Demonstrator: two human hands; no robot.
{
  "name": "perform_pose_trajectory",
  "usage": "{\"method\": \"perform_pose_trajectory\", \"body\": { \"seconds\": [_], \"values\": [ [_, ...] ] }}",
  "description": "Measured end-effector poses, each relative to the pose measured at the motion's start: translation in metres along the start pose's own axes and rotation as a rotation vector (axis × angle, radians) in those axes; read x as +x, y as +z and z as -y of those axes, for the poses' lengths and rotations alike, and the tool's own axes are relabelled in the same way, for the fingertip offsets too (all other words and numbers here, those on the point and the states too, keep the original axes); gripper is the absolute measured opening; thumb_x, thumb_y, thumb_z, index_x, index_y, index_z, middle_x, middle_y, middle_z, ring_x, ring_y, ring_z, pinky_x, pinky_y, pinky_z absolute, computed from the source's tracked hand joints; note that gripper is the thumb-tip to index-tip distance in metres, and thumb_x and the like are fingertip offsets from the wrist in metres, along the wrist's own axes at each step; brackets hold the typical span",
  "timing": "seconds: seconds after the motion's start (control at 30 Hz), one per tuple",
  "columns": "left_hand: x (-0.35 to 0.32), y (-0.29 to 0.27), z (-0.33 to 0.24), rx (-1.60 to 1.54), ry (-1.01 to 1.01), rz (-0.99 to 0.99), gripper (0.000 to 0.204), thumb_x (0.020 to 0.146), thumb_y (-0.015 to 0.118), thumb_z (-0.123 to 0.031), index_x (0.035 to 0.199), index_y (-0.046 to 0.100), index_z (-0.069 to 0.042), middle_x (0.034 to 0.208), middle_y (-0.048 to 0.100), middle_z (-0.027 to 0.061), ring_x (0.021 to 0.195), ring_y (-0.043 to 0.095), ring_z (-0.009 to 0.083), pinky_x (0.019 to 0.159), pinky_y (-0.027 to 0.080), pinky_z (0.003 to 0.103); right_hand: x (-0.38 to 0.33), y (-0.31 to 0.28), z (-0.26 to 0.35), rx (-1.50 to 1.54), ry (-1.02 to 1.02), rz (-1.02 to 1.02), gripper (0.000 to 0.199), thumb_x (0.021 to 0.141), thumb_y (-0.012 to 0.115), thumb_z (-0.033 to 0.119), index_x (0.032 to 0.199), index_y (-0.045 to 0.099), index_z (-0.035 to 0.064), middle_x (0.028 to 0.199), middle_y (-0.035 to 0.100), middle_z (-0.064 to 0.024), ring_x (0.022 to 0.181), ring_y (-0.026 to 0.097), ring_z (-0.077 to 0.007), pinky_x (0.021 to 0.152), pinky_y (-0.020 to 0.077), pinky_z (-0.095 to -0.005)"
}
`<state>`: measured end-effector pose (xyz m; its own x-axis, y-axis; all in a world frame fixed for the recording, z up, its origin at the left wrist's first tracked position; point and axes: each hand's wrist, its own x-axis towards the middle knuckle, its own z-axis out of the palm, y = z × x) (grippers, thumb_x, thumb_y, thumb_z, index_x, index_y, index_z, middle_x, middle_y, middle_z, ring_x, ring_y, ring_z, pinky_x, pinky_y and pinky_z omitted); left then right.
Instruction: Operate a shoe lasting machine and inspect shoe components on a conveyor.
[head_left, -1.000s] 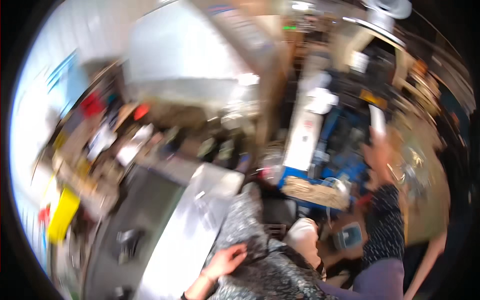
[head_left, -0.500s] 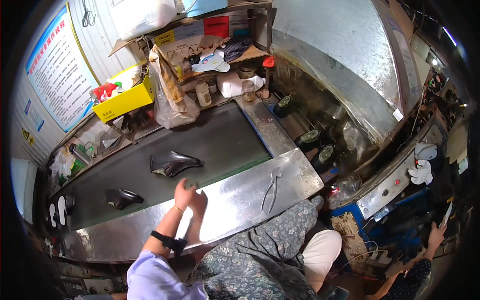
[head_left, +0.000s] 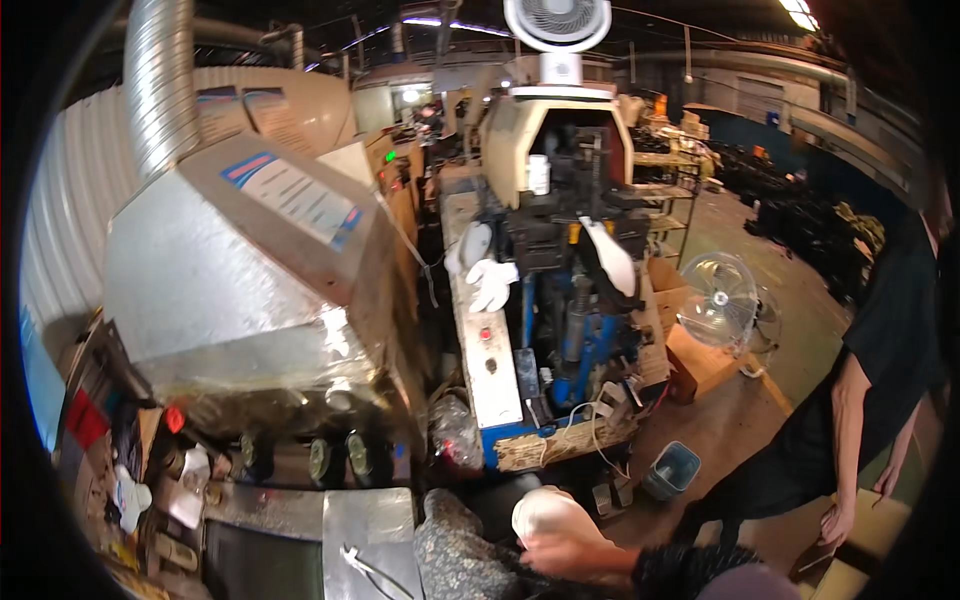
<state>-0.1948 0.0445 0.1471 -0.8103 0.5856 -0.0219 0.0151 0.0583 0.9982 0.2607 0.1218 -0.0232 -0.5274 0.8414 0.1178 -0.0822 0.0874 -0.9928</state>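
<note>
My right hand [head_left: 575, 556] lies against my pale trouser knee [head_left: 546, 508], fingers stretched across it and slightly blurred. Its dark sleeve [head_left: 690, 572] comes in from the lower right. I see nothing held in it. A dark floral cloth [head_left: 455, 545] covers my lap to the left of that knee. Left of the cloth, metal pliers [head_left: 362, 566] with long handles rest on the shiny metal tabletop [head_left: 385, 505], away from the hand. Beyond it is part of a dark conveyor belt [head_left: 262, 560]. My left hand is out of view.
A sheet-metal hood [head_left: 230, 270] stands at the left, with dark shoes [head_left: 320, 458] below it. Ahead is a blue-and-black machine [head_left: 570, 300] with a control panel [head_left: 490, 365]. A co-worker in black [head_left: 840, 410] stands at the right, near a bin [head_left: 672, 470] and a floor fan [head_left: 720, 298].
The view has swung to the right and up. My left hand and the shoes on the belt have left the picture. My right hand on the knee and the standing co-worker now show.
</note>
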Motion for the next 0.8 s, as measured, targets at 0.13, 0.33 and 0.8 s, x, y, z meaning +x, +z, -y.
{"method": "perform_pose_trajectory", "body": {
  "seconds": [0.13,0.33,0.8],
  "values": [
    [-0.018,0.028,-0.004,0.045,0.057,0.136,0.049,0.09,0.064,-0.032,0.128,0.057,-0.002,0.114,0.063,0.0096,0.099,0.059,0.022,0.084,0.05,0.035,-0.006,0.047,0.025,-0.633,-0.079,0.355,0.031,0.091,0.061,0.021,0.118,0.058,0.0054,0.107,0.064,-0.0216,0.104,0.061,-0.0346,0.082,0.0509,-0.0455],
    [-0.057,0.088,-0.011,0.061,0.116,0.447,0.045,0.091,0.064,-0.029,0.127,0.058,-0.002,0.11,0.064,0.0085,0.094,0.059,0.0204,0.08,0.05,0.034,0.073,0.007,0.052,-0.548,-0.101,0.287,0.027,0.094,0.057,0.022,0.114,0.063,0.0035,0.098,0.068,-0.0174,0.089,0.067,-0.0273,0.076,0.0518,-0.0383],
    [-0.16,0.146,0.004,0.053,0.103,0.833,0.037,0.094,0.063,-0.022,0.126,0.06,-0.004,0.101,0.066,0.006,0.083,0.058,0.0165,0.071,0.049,0.031,0.077,0.056,0.139,-0.502,-0.411,-0.249,0.033,0.097,0.055,0.031,0.121,0.054,0.0089,0.1,0.067,-0.0191,0.085,0.066,-0.038,0.07,0.0536,-0.0426]
  ]
}}
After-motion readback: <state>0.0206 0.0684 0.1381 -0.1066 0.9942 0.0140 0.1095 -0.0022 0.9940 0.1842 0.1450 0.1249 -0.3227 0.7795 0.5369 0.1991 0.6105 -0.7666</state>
